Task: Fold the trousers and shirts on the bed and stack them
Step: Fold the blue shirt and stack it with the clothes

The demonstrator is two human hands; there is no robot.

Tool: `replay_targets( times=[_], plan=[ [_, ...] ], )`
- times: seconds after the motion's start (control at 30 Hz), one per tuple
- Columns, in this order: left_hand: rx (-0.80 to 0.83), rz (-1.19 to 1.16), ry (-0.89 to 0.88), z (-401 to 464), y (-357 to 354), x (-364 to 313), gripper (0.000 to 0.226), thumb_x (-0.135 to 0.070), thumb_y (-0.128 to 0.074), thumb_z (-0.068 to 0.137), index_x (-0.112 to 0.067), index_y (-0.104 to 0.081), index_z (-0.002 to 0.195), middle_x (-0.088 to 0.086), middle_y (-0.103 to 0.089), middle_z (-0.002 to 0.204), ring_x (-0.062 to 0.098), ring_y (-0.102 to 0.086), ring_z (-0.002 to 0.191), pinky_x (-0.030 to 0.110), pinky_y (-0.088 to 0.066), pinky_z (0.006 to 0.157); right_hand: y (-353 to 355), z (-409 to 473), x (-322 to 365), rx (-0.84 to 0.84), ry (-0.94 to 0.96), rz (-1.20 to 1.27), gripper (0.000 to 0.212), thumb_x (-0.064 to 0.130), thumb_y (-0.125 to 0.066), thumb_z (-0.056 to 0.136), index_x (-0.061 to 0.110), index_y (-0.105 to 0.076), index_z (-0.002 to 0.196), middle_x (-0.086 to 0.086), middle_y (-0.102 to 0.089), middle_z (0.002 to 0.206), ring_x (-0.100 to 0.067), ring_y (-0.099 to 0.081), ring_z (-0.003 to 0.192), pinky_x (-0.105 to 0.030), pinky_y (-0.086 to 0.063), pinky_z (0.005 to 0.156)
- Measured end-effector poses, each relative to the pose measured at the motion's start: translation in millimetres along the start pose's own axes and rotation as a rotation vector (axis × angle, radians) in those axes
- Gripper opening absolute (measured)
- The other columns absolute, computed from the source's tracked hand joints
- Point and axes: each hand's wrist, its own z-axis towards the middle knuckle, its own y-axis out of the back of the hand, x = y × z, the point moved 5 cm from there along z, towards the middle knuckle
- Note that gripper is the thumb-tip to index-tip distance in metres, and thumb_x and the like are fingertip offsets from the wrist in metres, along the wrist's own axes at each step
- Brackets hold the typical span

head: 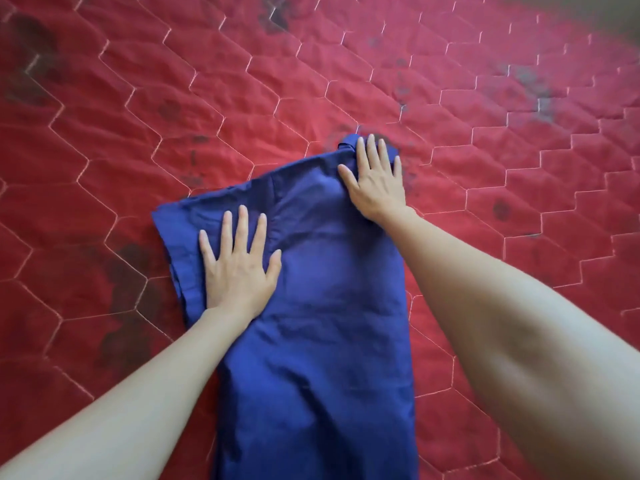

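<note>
Blue trousers (pixel 322 306) lie flat on the red quilted bed (pixel 138 98) (no container here). Left hand (pixel 239 268) and right hand (pixel 375 180) press them, fingers spread, gripping nothing.

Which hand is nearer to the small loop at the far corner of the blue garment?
Right. The right hand lies flat on the blue garment with its fingers beside the loop. The left hand presses the garment nearer its left edge, farther from the loop.

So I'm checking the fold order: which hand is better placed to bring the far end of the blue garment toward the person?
Probably the right hand: it lies flat at the blue garment's far corner. The left hand presses mid-cloth.
</note>
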Motion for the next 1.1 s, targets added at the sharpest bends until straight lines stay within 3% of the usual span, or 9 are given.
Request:
replay_targets(
  times=[0.17,0.27,0.33,0.4,0.5,0.6,0.73,0.9,1.1],
  plan=[
    [-0.018,0.025,-0.009,2,0,0,0.065,-0.052,-0.018,0.096,-0.023,-0.013,0.154,0.006,-0.007,0.162,0.026,-0.004,0.149,0.058,-0.002,0.115,-26,-9,-3,-0.104,0.016,-0.078,0.068,0.051,-0.024,0.101,0.013,-0.007,0.155,-0.004,-0.004,0.163,-0.019,-0.001,0.15,-0.045,0.001,0.121],
    [0.053,0.049,0.006,0,3,0,0.065,-0.052,-0.015,0.097,-0.025,-0.004,0.155,0.005,0.003,0.163,0.024,0.005,0.149,0.058,0.0,0.116,-16,-10,3,-0.045,-0.02,-0.049,0.067,0.05,-0.023,0.102,0.013,-0.005,0.155,-0.005,0.001,0.163,-0.02,0.003,0.15,-0.049,0.004,0.12],
    [0.11,0.044,0.037,1,7,-3,0.065,-0.052,-0.017,0.098,-0.025,0.0,0.155,0.004,0.01,0.162,0.024,0.011,0.149,0.061,0.003,0.115,-6,-23,15,-0.067,-0.064,-0.014,0.066,0.049,-0.024,0.102,0.014,-0.006,0.155,-0.006,0.002,0.163,-0.022,0.004,0.15,-0.052,0.006,0.118],
    [0.093,0.025,0.065,-2,17,-12,0.065,-0.046,-0.027,0.1,-0.02,-0.007,0.155,0.008,0.008,0.162,0.028,0.011,0.148,0.065,0.004,0.113,-2,-49,38,-0.102,-0.029,0.007,0.064,0.048,-0.025,0.102,0.017,-0.009,0.155,-0.006,-0.001,0.163,-0.023,0.003,0.15,-0.053,0.005,0.118],
    [-0.067,0.055,-0.037,-24,35,-47,0.06,-0.032,-0.03,0.096,-0.011,-0.022,0.152,0.011,-0.006,0.162,0.031,0.001,0.149,0.064,0.006,0.112,-20,-108,67,-0.058,0.072,-0.004,0.057,0.045,-0.024,0.103,0.022,-0.012,0.155,-0.007,-0.003,0.163,-0.023,0.003,0.15,-0.053,0.004,0.117],
    [-0.002,0.123,-0.177,-74,15,-68,0.062,-0.026,-0.017,0.093,-0.016,-0.014,0.154,0.01,-0.003,0.162,0.03,0.004,0.149,0.062,0.006,0.113,-53,-177,63,0.044,0.049,-0.039,0.055,0.039,-0.022,0.104,0.024,-0.008,0.155,-0.009,0.0,0.163,-0.024,0.004,0.15,-0.052,0.004,0.118],
    [0.095,0.077,-0.147,-157,-16,-27,0.059,-0.041,-0.022,0.1,-0.019,-0.016,0.154,0.011,-0.009,0.162,0.027,-0.008,0.149,0.06,-0.004,0.115,-74,-285,36,-0.002,-0.066,-0.005,0.054,0.042,-0.019,0.102,0.024,-0.02,0.153,-0.009,-0.013,0.161,-0.026,-0.01,0.149,-0.051,-0.004,0.119],
    [0.063,-0.022,-0.155,-279,-26,31,0.058,-0.036,-0.029,0.096,-0.016,-0.03,0.151,0.013,-0.019,0.159,0.03,-0.016,0.147,0.059,-0.014,0.113,-96,-440,9,-0.036,-0.16,-0.006,0.054,0.037,-0.029,0.101,0.018,-0.026,0.152,-0.012,-0.019,0.16,-0.027,-0.016,0.148,-0.051,-0.018,0.118],
    [0.141,-0.168,-0.087,-358,-11,28,0.057,-0.029,-0.04,0.093,-0.01,-0.037,0.147,0.018,-0.03,0.154,0.036,-0.026,0.143,0.058,-0.024,0.112,-89,-543,3,-0.061,-0.279,0.091,0.055,0.031,-0.045,0.097,0.007,-0.039,0.146,-0.02,-0.032,0.153,-0.033,-0.033,0.141,-0.049,-0.031,0.111]
  ],
)
